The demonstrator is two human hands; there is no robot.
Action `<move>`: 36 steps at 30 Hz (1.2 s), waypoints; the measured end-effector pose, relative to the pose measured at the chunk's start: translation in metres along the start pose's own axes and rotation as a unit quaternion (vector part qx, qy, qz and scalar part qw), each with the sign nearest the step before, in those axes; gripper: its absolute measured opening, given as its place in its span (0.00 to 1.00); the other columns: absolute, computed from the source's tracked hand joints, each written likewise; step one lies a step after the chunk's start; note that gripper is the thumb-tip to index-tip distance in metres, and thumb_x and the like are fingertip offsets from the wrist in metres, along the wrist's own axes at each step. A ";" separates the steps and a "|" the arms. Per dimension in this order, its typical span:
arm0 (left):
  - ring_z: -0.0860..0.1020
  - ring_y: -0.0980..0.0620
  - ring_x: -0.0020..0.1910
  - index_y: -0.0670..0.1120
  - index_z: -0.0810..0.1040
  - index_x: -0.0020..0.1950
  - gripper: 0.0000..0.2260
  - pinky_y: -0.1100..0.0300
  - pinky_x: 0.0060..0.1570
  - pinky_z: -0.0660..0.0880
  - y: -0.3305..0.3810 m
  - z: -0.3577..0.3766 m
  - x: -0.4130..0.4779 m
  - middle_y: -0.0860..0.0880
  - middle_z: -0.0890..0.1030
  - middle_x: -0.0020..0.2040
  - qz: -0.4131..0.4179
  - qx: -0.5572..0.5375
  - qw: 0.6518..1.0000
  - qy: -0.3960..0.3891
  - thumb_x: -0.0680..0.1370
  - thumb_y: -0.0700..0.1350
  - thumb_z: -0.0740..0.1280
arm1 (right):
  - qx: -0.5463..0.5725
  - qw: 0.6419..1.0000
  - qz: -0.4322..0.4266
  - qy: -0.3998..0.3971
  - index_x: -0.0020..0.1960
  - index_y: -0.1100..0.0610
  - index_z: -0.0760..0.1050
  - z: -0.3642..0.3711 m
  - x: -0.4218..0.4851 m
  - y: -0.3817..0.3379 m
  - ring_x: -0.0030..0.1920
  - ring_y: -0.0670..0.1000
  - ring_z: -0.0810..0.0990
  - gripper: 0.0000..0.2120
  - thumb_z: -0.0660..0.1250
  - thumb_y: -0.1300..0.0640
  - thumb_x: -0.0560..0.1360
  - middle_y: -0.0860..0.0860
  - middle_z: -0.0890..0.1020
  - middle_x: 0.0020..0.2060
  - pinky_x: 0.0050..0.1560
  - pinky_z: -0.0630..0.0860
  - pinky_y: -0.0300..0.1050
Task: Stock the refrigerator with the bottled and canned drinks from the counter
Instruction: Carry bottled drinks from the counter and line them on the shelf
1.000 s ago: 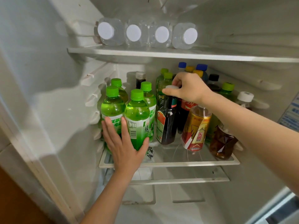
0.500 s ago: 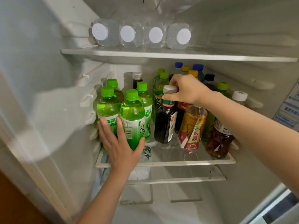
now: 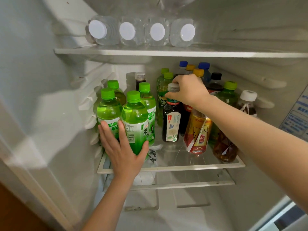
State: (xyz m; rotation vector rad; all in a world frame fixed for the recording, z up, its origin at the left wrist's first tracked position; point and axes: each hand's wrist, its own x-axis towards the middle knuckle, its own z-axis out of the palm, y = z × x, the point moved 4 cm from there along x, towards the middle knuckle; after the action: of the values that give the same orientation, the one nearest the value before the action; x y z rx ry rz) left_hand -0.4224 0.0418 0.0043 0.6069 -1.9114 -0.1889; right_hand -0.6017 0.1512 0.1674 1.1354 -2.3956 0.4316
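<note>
Crumpled black-and-white packet [image 3: 152, 155] lying up front, a white object [image 3: 144, 179] just below it, blue printed sticker [image 3: 298, 117] far right, brown surface [image 3: 13, 212] lower left.

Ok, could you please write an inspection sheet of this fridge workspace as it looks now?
Surface: glass shelf, crowded with upright bottles.
Job's things: dark tea bottle beside gold bottle; green bottles at left; four water bottles lying on upper shelf.
Clutter: small black-and-white item near shelf front, unidentifiable.
Hands: left hand flat against two green bottles; right hand grips dark tea bottle's top.
Cables: nothing seen.
Surroundings: white fridge walls; blue-printed label at right.
</note>
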 end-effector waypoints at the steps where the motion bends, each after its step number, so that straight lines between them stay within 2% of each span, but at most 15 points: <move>1: 0.46 0.36 0.75 0.44 0.54 0.75 0.40 0.47 0.73 0.44 0.000 0.000 0.000 0.35 0.46 0.75 -0.001 0.001 1.000 0.000 0.71 0.63 0.63 | 0.003 1.000 0.002 -0.003 0.52 0.60 0.77 0.001 0.001 0.000 0.44 0.54 0.80 0.20 0.70 0.44 0.71 0.55 0.82 0.45 0.43 0.78 0.48; 11: 0.45 0.37 0.75 0.43 0.55 0.75 0.40 0.49 0.74 0.42 0.001 -0.001 0.000 0.35 0.46 0.75 0.005 0.002 1.000 0.002 0.71 0.63 0.64 | 0.033 0.999 0.007 -0.017 0.52 0.59 0.78 0.003 0.005 0.000 0.45 0.54 0.80 0.17 0.70 0.46 0.72 0.55 0.82 0.46 0.44 0.78 0.48; 14: 0.45 0.37 0.75 0.43 0.55 0.75 0.40 0.49 0.74 0.42 0.002 -0.001 0.001 0.35 0.46 0.75 0.005 -0.002 1.000 0.002 0.71 0.63 0.63 | 0.022 1.000 0.009 -0.019 0.50 0.60 0.78 0.004 0.008 -0.001 0.44 0.54 0.79 0.17 0.69 0.46 0.73 0.55 0.82 0.44 0.38 0.71 0.42; 17: 0.45 0.37 0.75 0.43 0.54 0.75 0.40 0.49 0.74 0.42 0.002 -0.002 0.001 0.35 0.46 0.75 0.006 -0.004 1.000 0.002 0.71 0.63 0.63 | 0.007 1.000 0.006 -0.023 0.47 0.60 0.76 0.006 0.011 -0.004 0.44 0.55 0.79 0.16 0.68 0.45 0.73 0.55 0.80 0.43 0.37 0.67 0.41; 19: 0.45 0.37 0.75 0.43 0.54 0.75 0.40 0.49 0.74 0.42 0.002 -0.002 0.001 0.36 0.46 0.74 0.009 -0.006 1.000 0.003 0.71 0.63 0.63 | -0.018 1.000 0.000 -0.025 0.46 0.59 0.74 0.007 0.011 -0.005 0.45 0.57 0.79 0.17 0.67 0.45 0.73 0.55 0.80 0.43 0.37 0.69 0.43; 22: 0.45 0.36 0.75 0.43 0.54 0.74 0.40 0.49 0.74 0.42 0.002 -0.002 0.001 0.36 0.46 0.74 0.015 -0.006 1.000 0.004 0.71 0.63 0.63 | -0.062 0.997 -0.014 -0.033 0.50 0.61 0.75 0.006 0.011 -0.005 0.44 0.57 0.79 0.19 0.66 0.44 0.74 0.57 0.80 0.45 0.38 0.73 0.46; 27: 0.45 0.36 0.75 0.44 0.54 0.74 0.39 0.48 0.74 0.42 0.002 -0.003 0.001 0.36 0.46 0.74 0.018 -0.006 1.000 0.006 0.72 0.63 0.63 | -0.115 0.992 -0.025 -0.038 0.49 0.61 0.74 0.002 0.012 -0.004 0.42 0.57 0.77 0.21 0.66 0.41 0.74 0.57 0.78 0.43 0.35 0.69 0.45; 30: 0.44 0.37 0.75 0.44 0.54 0.75 0.40 0.48 0.74 0.42 0.001 -0.002 0.000 0.36 0.46 0.75 0.014 -0.007 1.000 0.002 0.72 0.64 0.63 | -0.115 0.992 -0.017 -0.044 0.45 0.59 0.74 -0.001 0.013 -0.002 0.38 0.55 0.75 0.22 0.65 0.39 0.73 0.56 0.78 0.40 0.33 0.67 0.43; 36: 0.43 0.38 0.76 0.44 0.54 0.75 0.40 0.49 0.74 0.42 0.000 -0.001 -0.001 0.37 0.45 0.75 0.010 -0.009 1.000 0.001 0.71 0.63 0.63 | -0.104 0.994 -0.004 -0.035 0.44 0.61 0.75 0.001 0.013 -0.001 0.39 0.56 0.78 0.24 0.65 0.37 0.72 0.56 0.79 0.39 0.34 0.70 0.43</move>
State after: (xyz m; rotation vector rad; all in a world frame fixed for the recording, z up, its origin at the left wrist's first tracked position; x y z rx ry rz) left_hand -0.4217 0.0425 0.0041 0.5754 -1.9104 -0.1929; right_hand -0.6086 0.1422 0.1734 1.0823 -2.4282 0.1365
